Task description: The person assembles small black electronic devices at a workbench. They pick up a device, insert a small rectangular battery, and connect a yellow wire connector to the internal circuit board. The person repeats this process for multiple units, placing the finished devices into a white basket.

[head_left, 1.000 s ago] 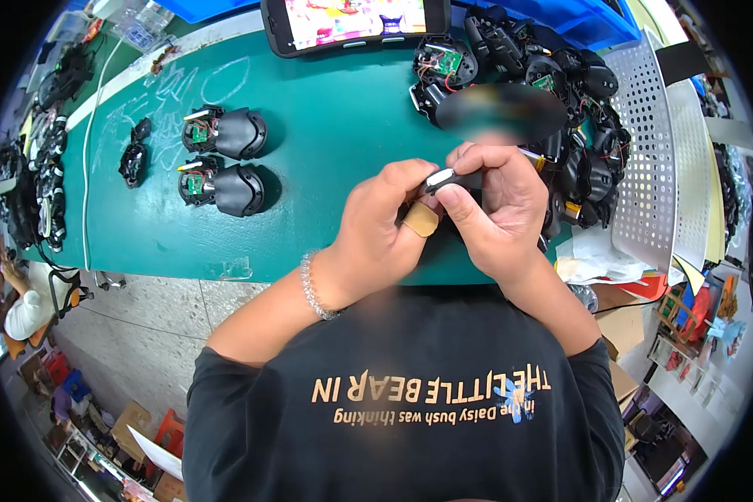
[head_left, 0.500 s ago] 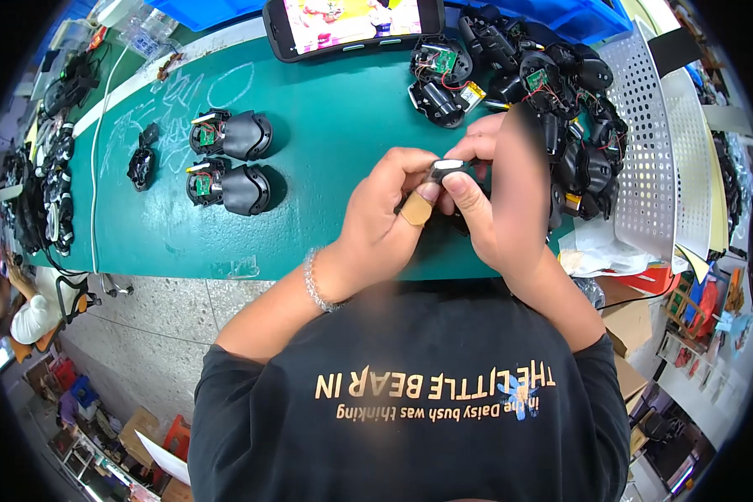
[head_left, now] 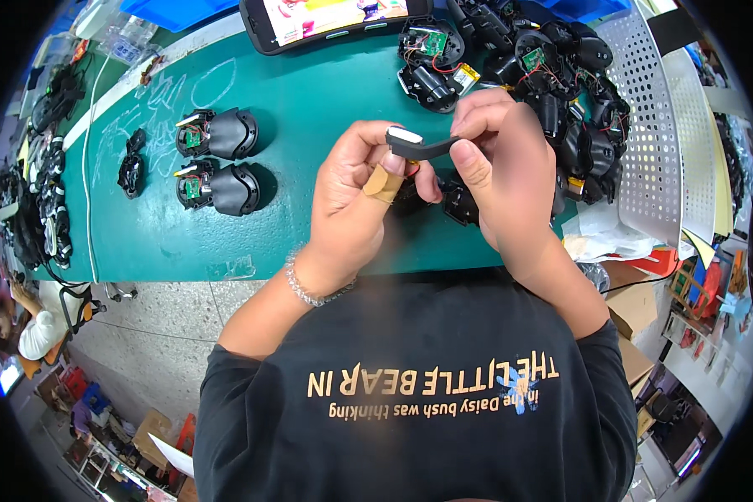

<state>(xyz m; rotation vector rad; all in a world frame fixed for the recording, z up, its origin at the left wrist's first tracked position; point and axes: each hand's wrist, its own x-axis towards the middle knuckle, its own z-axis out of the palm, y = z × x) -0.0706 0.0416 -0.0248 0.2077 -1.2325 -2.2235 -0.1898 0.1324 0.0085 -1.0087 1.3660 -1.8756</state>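
My left hand (head_left: 347,197), a tan bandage on its thumb, pinches a curved black plastic part (head_left: 431,151) that has a white block at its left end. A bit of red wire shows just beneath that part. The thumb and fingers of my right hand (head_left: 510,176) close on the part's right end. Between the hands and lower down is a black housing piece (head_left: 460,203), partly covered by my right hand; whether it is held or lies on the table I cannot tell. Two black housings, an upper one (head_left: 233,134) and a lower one (head_left: 236,189), lie left with green boards.
A pile of black housings (head_left: 552,92) with wires and boards fills the right rear of the green table (head_left: 309,100). A perforated white basket (head_left: 644,125) stands beside it. A phone (head_left: 335,25) lies at the back. A small black part (head_left: 131,167) rests far left.
My hands have drawn apart a little, the left one shifting left. The curved black part now shows its length between them. The whole view has also shifted slightly.
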